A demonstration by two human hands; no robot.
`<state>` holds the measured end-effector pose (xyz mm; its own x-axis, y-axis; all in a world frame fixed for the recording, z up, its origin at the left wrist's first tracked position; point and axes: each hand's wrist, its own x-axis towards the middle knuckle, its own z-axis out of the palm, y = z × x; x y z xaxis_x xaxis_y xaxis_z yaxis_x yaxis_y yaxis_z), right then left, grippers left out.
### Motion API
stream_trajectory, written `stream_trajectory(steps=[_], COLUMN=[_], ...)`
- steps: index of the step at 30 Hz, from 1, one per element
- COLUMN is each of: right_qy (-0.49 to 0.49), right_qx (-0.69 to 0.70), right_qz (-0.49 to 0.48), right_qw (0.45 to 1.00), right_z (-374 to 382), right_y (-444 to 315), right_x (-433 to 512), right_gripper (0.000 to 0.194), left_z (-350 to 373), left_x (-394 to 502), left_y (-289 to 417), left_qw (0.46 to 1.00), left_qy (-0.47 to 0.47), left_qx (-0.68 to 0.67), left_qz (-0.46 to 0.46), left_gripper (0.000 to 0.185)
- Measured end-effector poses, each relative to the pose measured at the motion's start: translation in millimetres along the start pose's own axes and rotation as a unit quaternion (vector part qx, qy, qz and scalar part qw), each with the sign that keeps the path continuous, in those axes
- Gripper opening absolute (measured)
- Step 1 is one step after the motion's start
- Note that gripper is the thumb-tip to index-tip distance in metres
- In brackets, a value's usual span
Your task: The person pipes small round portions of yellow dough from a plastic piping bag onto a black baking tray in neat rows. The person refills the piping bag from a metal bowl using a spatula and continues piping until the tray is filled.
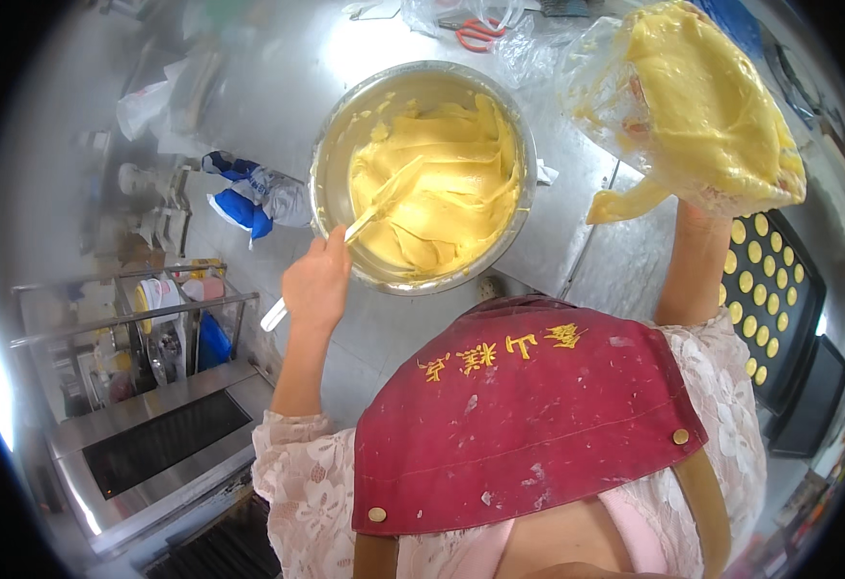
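A large round steel bowl (529, 174) in front of me holds thick yellow batter (451, 206), smeared partway up its wall. Over its near left rim, my left hand (319, 279) grips the white handle of a spatula (275, 315). The spatula's batter-coated blade (399, 181) rests in the mass. At the upper right, my right hand (638, 116) is mostly hidden by a clear plastic bag (600, 94), with some fingers showing through. Yellow batter thickly coats the bag, and a tongue of it (625, 204) hangs off the lower left side.
A dark baking tray (802, 340) with rows of small yellow batter rounds lies beyond my right forearm. Red-handled scissors (477, 32) and crumpled clear plastic (527, 51) lie behind the bowl. A blue-and-white packet (260, 195), a metal rack (241, 298) and a steel appliance (169, 441) are leftward.
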<state>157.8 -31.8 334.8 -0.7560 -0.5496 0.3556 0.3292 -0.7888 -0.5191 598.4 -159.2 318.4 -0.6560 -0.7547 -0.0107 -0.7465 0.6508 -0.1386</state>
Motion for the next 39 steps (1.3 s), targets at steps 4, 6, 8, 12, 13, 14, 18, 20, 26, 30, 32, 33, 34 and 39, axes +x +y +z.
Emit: stream_trajectory(steps=[4,6,8,12,13,14,18,20,26,30,32,33,34,39], right_qy=[-0.002,-0.002,-0.001,0.0,0.0,0.0,0.001,0.002,0.003,0.002,0.001,0.0,-0.001,-0.006], right_qx=[-0.006,-0.007,-0.007,-0.018,-0.018,-0.017,-0.017,-0.014,-0.009,-0.003,0.001,0.004,0.005,0.019], right_qz=[-0.002,0.002,0.012,0.035,0.036,0.04,0.056,0.062,0.083,0.101,0.11,0.116,0.121,0.157], right_qw=[1.0,1.0,1.0,0.999,0.999,0.999,0.998,0.998,0.997,0.995,0.994,0.993,0.993,0.987], right_z=[-7.6,-10.8,-13.0,-14.1,-14.1,-14.2,-14.6,-15.1,-14.9,-13.2,-12.3,-12.0,-11.8,-12.3], right_y=[-5.1,-4.9,-4.1,-0.5,0.0,0.3,2.1,3.5,9.5,15.5,18.6,20.3,21.5,31.4], right_x=[5.4,5.3,2.2,-17.1,-21.2,-25.7,-35.6,-38.4,-47.0,-50.0,-51.1,-51.5,-52.0,-55.4], right_gripper=[0.048,0.048,0.048,0.049,0.049,0.049,0.049,0.049,0.05,0.05,0.05,0.05,0.051,0.051], left_z=[19.1,22.6,23.4,29.2,32.4,36.6,54.2,57.8,47.8,41.1,38.5,36.3,33.4,-0.8], left_x=[4.9,4.9,3.5,4.7,6.3,7.8,21.5,30.7,46.1,47.4,43.6,40.8,37.5,26.4], left_y=[18.8,33.1,45.8,63.2,65.1,66.9,65.1,60.5,62.9,72.3,75.1,74.6,74.0,56.8], left_qw=[0.998,0.997,0.994,0.983,0.976,0.969,0.905,0.809,0.576,0.517,0.526,0.545,0.563,0.621], left_qy=[-0.061,-0.067,-0.08,-0.107,-0.13,-0.14,-0.214,-0.306,-0.421,-0.393,-0.352,-0.322,-0.292,-0.151], left_qx=[-0.002,-0.031,-0.07,-0.147,-0.173,-0.2,-0.367,-0.488,-0.654,-0.719,-0.736,-0.736,-0.736,-0.73], left_qz=[0.006,0.03,0.038,0.036,0.029,0.024,-0.031,-0.117,-0.25,-0.248,-0.241,-0.239,-0.236,-0.243], left_gripper=[0.023,0.023,0.023,0.022,0.023,0.023,0.027,0.031,0.036,0.037,0.037,0.038,0.038,0.036])
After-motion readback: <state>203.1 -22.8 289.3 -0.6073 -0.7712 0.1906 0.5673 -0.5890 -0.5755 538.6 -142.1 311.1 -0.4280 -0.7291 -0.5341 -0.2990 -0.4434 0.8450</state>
